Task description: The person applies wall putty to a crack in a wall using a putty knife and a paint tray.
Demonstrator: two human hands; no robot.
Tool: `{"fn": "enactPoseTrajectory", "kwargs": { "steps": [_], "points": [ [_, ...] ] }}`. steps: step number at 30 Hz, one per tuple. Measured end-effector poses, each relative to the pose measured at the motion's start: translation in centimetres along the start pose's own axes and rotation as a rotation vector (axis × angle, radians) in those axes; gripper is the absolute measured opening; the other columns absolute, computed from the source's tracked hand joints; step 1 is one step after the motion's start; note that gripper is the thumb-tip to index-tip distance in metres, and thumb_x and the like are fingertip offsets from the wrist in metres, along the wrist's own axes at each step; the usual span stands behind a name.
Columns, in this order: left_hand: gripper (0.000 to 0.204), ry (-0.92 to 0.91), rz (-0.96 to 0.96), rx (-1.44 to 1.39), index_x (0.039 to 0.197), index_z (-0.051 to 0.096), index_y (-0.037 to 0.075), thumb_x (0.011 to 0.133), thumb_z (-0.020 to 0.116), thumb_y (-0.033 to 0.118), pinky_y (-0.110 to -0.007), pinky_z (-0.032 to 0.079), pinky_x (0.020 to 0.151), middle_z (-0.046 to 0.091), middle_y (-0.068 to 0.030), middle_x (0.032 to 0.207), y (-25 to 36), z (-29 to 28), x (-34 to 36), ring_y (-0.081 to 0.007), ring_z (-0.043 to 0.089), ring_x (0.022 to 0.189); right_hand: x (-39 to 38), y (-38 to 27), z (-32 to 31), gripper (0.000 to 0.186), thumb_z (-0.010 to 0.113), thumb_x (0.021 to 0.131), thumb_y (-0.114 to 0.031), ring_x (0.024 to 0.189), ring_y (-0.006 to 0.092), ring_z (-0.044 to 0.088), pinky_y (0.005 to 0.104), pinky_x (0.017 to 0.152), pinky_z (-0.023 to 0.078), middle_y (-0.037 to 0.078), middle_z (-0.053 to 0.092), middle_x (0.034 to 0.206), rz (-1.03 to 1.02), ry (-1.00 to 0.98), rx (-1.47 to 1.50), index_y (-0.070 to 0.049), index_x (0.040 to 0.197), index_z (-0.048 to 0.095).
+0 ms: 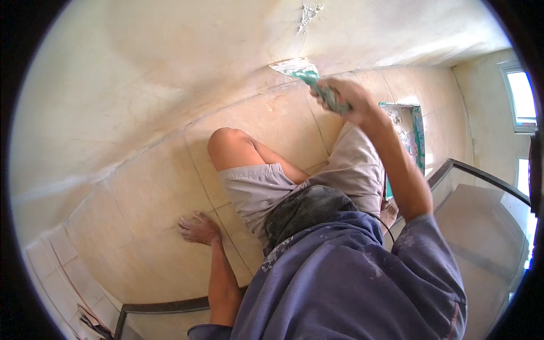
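Note:
My right hand is closed round the handle of a putty knife with a wide blade and green, smeared surfaces. White paste coats the blade, which lies at the foot of the pale wall, close to the floor joint. Higher on that wall is a rough white patch of putty, with a thin streak running down toward the blade. My left hand, dusted with white, rests on the beige tiled floor with its fingers spread and nothing in them.
Beyond my right leg stands a rectangular green-edged tray smeared with white paste. A dark-framed glass panel is at the right, and another dark frame runs along the lower left. Cables show at the lower left edge. A window is at far right.

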State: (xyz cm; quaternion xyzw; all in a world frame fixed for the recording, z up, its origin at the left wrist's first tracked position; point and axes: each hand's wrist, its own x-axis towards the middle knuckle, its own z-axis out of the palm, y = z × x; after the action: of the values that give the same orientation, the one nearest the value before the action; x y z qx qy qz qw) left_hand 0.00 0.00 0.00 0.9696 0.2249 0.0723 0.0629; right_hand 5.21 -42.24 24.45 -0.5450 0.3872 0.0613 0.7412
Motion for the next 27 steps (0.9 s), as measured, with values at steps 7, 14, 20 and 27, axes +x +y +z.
{"fn": "enactPoseTrajectory", "kwargs": {
  "steps": [7,14,20,27],
  "points": [
    [0.051,0.196,0.095,0.012,0.12,0.04,0.007,0.079,0.05,0.035,-0.046,0.029,0.092,0.039,-0.0209,0.121,-1.2,-2.3,6.3,-0.0357,0.037,0.111,6.0,12.9,1.4,0.022,0.051,0.083,-0.019,0.048,0.0123,0.05,0.0225,0.04,0.041,0.008,0.057,0.069,-0.027,0.179,-0.079,0.001,0.089,0.056],
    [0.052,0.146,0.068,-0.031,0.122,0.039,0.008,0.079,0.049,0.036,-0.046,0.027,0.093,0.037,-0.0224,0.122,0.3,-1.6,4.4,-0.0365,0.036,0.112,9.9,13.2,1.1,0.019,0.052,0.078,-0.017,0.043,0.0127,0.047,0.0252,0.035,0.038,0.008,0.055,0.063,-0.046,0.218,0.0,0.002,0.079,0.055],
    [0.053,0.133,0.053,-0.022,0.122,0.039,0.008,0.079,0.048,0.038,-0.046,0.027,0.093,0.037,-0.0222,0.122,-0.4,-1.2,4.0,-0.0365,0.036,0.112,8.7,11.7,2.0,0.018,0.052,0.077,-0.015,0.044,0.0135,0.049,0.0246,0.036,0.038,0.008,0.055,0.064,-0.039,0.234,-0.06,0.003,0.078,0.055],
    [0.052,0.186,0.099,-0.007,0.12,0.04,0.007,0.078,0.05,0.036,-0.046,0.029,0.091,0.04,-0.0211,0.119,-1.2,-0.4,4.0,-0.0359,0.038,0.11,6.4,9.5,2.6,0.018,0.052,0.078,-0.014,0.044,0.0134,0.049,0.0242,0.037,0.039,0.008,0.055,0.064,-0.064,0.218,-0.041,0.004,0.076,0.054]
  ]
}}
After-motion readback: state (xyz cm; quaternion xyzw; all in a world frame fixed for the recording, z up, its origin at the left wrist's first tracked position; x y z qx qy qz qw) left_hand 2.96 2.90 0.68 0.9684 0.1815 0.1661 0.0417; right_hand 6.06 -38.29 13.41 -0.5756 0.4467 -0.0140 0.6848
